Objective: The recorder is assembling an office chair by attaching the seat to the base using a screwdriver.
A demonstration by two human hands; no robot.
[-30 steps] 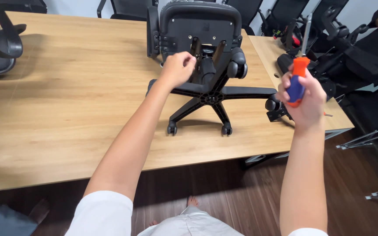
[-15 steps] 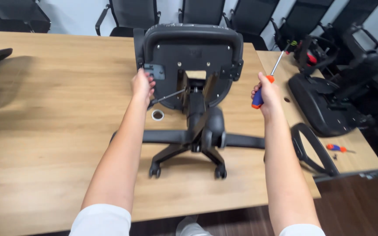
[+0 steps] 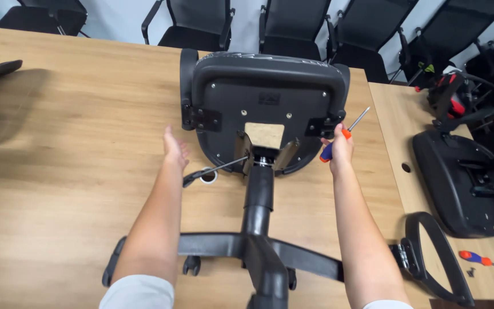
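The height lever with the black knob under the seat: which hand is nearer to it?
Left. The left hand is open just above the lever; the right hand holds a screwdriver across the seat.

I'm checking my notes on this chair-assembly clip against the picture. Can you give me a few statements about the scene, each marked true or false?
1. The right hand holds a screwdriver with an orange and blue handle. True.
2. The office chair stands upright on the floor. False: it lies on the wooden table, seat underside towards the camera and wheeled base nearest the person.
3. The left hand grips the screwdriver. False: it is open and holds nothing, beside the seat's left armrest bracket.
4. A second screwdriver lies on the neighbouring table at the right, near a loose armrest. True.
5. A thin lever sticks out from the mechanism under the seat. True.
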